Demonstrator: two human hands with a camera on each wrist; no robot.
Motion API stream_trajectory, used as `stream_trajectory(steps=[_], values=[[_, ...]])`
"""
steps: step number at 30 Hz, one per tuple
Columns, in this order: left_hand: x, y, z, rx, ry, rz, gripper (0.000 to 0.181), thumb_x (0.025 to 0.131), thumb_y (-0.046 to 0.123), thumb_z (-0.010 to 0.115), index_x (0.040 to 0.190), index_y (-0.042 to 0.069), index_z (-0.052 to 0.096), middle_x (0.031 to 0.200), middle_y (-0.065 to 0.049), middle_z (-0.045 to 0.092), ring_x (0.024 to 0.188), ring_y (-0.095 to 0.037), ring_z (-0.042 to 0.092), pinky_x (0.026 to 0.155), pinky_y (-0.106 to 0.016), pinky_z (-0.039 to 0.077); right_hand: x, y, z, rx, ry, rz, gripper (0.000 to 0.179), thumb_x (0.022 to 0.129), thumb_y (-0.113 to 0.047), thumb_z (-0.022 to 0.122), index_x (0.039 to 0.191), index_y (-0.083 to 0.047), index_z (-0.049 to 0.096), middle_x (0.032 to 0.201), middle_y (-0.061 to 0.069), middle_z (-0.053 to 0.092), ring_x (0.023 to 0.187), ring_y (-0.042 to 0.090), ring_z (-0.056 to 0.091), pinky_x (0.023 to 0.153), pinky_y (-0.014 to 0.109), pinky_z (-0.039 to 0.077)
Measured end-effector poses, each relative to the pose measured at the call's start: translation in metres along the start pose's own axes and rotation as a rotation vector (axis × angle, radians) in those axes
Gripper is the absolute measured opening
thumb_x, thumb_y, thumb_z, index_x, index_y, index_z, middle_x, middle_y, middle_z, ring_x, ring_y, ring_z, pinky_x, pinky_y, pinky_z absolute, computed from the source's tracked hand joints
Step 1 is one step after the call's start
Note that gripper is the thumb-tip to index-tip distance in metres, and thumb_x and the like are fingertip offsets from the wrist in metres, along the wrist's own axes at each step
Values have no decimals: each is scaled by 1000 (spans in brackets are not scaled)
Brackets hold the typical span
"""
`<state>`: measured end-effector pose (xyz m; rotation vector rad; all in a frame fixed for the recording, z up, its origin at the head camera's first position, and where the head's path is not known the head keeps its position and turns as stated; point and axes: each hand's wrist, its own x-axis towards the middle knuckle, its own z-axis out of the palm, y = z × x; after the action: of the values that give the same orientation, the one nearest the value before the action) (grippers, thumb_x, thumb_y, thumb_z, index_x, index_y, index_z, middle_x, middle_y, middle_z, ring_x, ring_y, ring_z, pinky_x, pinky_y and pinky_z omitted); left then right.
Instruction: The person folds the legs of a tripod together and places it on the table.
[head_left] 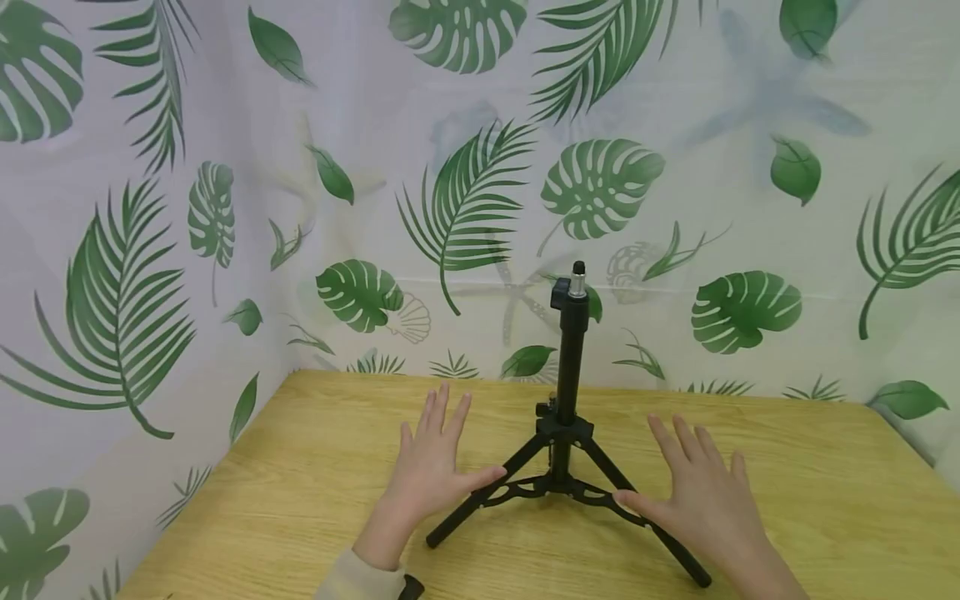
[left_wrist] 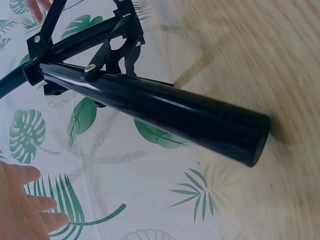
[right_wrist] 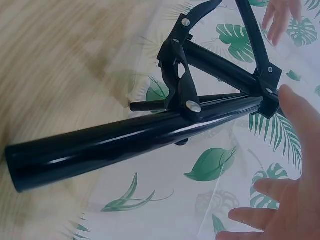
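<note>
A black tripod stand [head_left: 570,358] stands upright on the wooden table, its legs spread and a silver-and-black stud at its top. To its left is my left hand [head_left: 430,467], fingers spread and straight, the thumb overlapping a leg in the head view. My right hand [head_left: 705,492] is spread the same way on the other side, its thumb near the right leg. Neither hand grips anything. The left wrist view has one leg [left_wrist: 165,110] up close, with hand fingers [left_wrist: 42,202] at the lower left. Another leg [right_wrist: 100,145] crosses the right wrist view, beside my right fingers [right_wrist: 255,217].
The wood-grain table [head_left: 262,500] reaches back to a white curtain [head_left: 480,350] printed with green leaves, which also hangs along the left side. A small black object [head_left: 411,587] shows by my left sleeve [head_left: 360,581] at the bottom edge.
</note>
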<state>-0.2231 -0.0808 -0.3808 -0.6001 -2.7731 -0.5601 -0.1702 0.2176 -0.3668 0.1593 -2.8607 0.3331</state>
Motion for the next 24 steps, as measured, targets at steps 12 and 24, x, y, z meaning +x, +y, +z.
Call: stream_trajectory(steps=[12, 24], values=[[3, -1, 1, -99, 126, 64, 83, 79, 57, 52, 139, 7, 25, 144, -15, 17, 125, -35, 25, 96, -53, 23, -1, -1, 0, 38, 150, -55, 91, 69, -65, 57, 131, -2, 40, 125, 28, 41, 110, 47, 38, 86, 66, 21], [1, 0, 3, -163, 211, 99, 65, 81, 47, 58, 127, 3, 44, 127, -13, 45, 111, -28, 46, 86, -40, 41, -1, 1, -1, 142, 165, -44, 73, 73, -48, 66, 122, 3, 48, 117, 27, 49, 102, 46, 46, 79, 56, 38]])
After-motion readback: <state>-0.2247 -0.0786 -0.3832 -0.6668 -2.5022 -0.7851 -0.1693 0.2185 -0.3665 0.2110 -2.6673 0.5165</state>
